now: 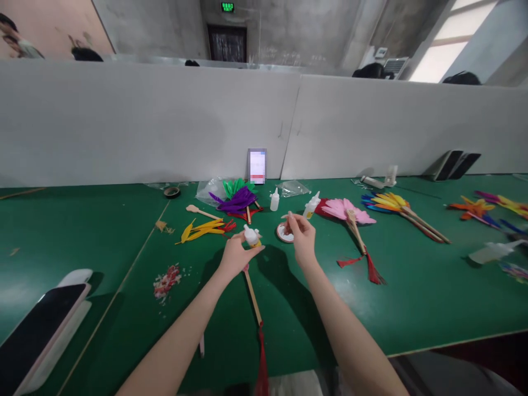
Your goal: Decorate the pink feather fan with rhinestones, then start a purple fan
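My left hand (239,254) is closed around a small white glue bottle (252,236) with a yellow label, its tip pointing up. Under that hand, a wooden fan handle (252,295) lies on the table, and a red tassel (261,357) hangs from its near end. My right hand (302,237) is pinched beside and partly over a small round dish (282,233) with a white inside. Whatever its fingertips hold, if anything, is too small to make out. Two more white bottles stand behind my hands: one upright bottle (274,199) and one nozzle bottle (312,205).
Feather fans lie around: purple (237,201), pink (344,210) and multicoloured (391,202). Yellow feathers (202,231) and red-white scraps (167,281) are on the left. A phone (257,166) leans on the white partition (165,126). A dark-screened device (43,335) sits at the near left.
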Action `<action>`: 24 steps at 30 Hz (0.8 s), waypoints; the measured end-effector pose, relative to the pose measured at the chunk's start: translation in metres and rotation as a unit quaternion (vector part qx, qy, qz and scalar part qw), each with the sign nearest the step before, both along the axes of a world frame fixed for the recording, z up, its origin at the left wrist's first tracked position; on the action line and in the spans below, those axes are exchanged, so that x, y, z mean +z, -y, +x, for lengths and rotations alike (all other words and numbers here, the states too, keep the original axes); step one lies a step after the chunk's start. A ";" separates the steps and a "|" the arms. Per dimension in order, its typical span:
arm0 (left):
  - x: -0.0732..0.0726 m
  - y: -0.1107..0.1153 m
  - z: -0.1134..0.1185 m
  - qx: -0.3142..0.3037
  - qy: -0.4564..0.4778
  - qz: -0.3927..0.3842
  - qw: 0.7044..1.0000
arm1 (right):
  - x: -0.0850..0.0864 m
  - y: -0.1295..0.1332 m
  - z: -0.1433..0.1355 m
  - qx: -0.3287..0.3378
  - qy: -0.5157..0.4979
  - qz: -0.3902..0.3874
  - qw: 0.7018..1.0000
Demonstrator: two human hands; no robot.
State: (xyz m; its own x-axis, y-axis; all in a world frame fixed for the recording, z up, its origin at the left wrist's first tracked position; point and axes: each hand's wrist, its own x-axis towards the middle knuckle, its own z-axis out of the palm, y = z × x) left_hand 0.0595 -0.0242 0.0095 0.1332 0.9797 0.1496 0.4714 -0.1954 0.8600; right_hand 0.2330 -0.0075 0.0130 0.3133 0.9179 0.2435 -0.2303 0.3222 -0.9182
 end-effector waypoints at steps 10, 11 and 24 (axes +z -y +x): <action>-0.021 -0.017 0.048 -0.078 -0.082 -0.042 0.993 | 0.002 -0.005 0.018 -0.164 -0.071 0.055 0.982; -0.023 -0.015 0.051 -0.090 -0.080 -0.047 0.992 | 0.002 -0.005 0.018 -0.167 -0.069 0.057 0.982; 0.004 0.043 0.036 -0.005 -0.023 -0.074 0.997 | 0.031 0.013 0.019 -0.217 -0.051 0.141 0.965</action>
